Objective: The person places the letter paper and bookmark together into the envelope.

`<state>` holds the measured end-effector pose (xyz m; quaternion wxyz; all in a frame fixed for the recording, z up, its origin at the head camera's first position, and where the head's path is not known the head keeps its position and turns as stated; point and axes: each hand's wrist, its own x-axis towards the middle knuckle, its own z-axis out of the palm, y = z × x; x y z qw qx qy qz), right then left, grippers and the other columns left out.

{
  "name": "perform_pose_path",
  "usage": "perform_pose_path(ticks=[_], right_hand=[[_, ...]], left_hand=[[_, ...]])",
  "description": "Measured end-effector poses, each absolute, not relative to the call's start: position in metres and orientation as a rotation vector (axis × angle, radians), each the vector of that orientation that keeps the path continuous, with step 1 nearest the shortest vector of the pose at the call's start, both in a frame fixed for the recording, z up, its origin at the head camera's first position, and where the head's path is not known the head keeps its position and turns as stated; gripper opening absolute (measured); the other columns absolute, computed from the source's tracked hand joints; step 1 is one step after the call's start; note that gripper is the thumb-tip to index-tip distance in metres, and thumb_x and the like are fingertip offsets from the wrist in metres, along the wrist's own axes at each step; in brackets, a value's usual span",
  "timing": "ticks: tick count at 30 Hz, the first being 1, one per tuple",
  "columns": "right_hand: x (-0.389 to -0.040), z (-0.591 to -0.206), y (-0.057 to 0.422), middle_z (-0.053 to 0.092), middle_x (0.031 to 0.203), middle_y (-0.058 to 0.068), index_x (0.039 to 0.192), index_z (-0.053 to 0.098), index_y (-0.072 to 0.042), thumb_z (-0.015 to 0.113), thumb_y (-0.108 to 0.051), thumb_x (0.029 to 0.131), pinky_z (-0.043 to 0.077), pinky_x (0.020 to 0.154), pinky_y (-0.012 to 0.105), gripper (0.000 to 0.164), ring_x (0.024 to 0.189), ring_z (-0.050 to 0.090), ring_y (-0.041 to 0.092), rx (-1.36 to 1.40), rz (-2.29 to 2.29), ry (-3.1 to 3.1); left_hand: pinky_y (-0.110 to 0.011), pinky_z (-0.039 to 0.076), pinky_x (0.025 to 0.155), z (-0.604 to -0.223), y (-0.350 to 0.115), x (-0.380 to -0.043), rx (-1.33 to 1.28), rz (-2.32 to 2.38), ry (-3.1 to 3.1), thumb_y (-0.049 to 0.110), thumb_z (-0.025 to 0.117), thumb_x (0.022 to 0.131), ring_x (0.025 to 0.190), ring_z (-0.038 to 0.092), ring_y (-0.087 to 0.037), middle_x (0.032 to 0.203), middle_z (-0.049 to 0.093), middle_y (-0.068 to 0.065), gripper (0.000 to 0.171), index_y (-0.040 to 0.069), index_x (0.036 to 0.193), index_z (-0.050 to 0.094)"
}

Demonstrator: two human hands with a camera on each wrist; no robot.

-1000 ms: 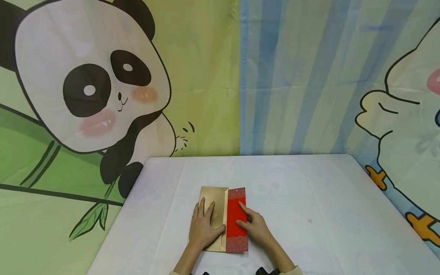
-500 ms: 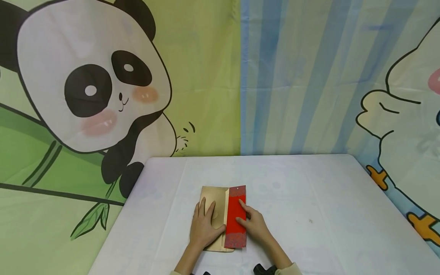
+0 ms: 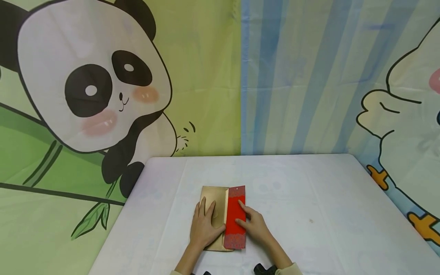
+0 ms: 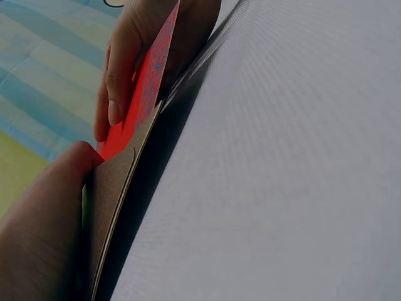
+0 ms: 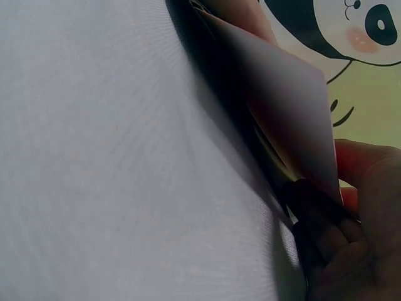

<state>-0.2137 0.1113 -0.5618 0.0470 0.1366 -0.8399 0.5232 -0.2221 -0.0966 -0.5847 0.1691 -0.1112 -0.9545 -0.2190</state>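
A gold paper folder or envelope (image 3: pixel 219 193) lies on the table near its front. My left hand (image 3: pixel 203 229) rests on it with spread, straight fingers, the thumb reaching toward the red part. Along its right side is a narrow red card or flap (image 3: pixel 235 217) with patterned bands at both ends. My right hand (image 3: pixel 255 226) pinches this red card at its right edge, thumb and forefinger on top. In the right wrist view other fingers (image 5: pixel 338 241) curl beneath the pale underside of the card (image 5: pixel 294 106), which is tilted up off the table. Whether it joins the folder, I cannot tell.
A white cloth covers the table (image 3: pixel 309 191). Behind it hangs a printed curtain (image 3: pixel 292 76) with a panda and stripes. Dark wrist straps or mounts (image 3: pixel 264 269) show at the bottom edge.
The red card's lower end has shifted slightly left and up, its right side lifting off the table. My left hand has stayed in place, the right hardly moved.
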Motion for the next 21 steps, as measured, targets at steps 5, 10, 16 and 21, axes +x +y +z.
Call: perform_pose_path(ticks=[5, 10, 16, 21], right_hand=[[-0.2128, -0.5624, 0.1103, 0.055, 0.126, 0.015, 0.138, 0.043, -0.005, 0.07, -0.019, 0.081, 0.038, 0.096, 0.045, 0.064, 0.116, 0.051, 0.026, 0.411, 1.567, -2.586], [-0.2125, -0.5615, 0.1084, 0.057, 0.123, 0.013, 0.137, 0.043, -0.004, 0.071, -0.015, 0.08, 0.037, 0.096, 0.046, 0.064, 0.114, 0.052, 0.025, 0.432, 1.532, -2.586], [-0.214, -0.5635, 0.1074, 0.055, 0.125, 0.012, 0.136, 0.045, -0.005, 0.072, -0.018, 0.079, 0.037, 0.096, 0.046, 0.064, 0.115, 0.05, 0.025, 0.482, 1.418, -2.61], [-0.2152, -0.5667, 0.1069, 0.051, 0.128, 0.011, 0.136, 0.046, -0.006, 0.072, -0.02, 0.079, 0.036, 0.098, 0.047, 0.065, 0.118, 0.047, 0.027, 0.511, 1.357, -2.629]], left_hand=[[-0.052, 0.03, 0.1, -0.5852, -0.0966, -0.2224, -0.316, -0.626, -2.712, 0.054, 0.064, 0.065, 0.131, 0.025, -0.038, 0.148, 0.025, -0.015, 0.081, 0.018, 0.136, 0.047], [-0.051, 0.03, 0.1, -0.5844, -0.0976, -0.2226, -0.313, -0.62, -2.706, 0.054, 0.064, 0.065, 0.13, 0.026, -0.038, 0.147, 0.026, -0.016, 0.081, 0.018, 0.135, 0.048], [-0.052, 0.031, 0.099, -0.5833, -0.0975, -0.2224, -0.311, -0.64, -2.71, 0.053, 0.064, 0.066, 0.13, 0.026, -0.039, 0.147, 0.027, -0.015, 0.079, 0.018, 0.135, 0.049], [-0.053, 0.031, 0.099, -0.5832, -0.0975, -0.2218, -0.312, -0.646, -2.692, 0.053, 0.065, 0.065, 0.13, 0.027, -0.04, 0.147, 0.027, -0.016, 0.079, 0.017, 0.134, 0.05]])
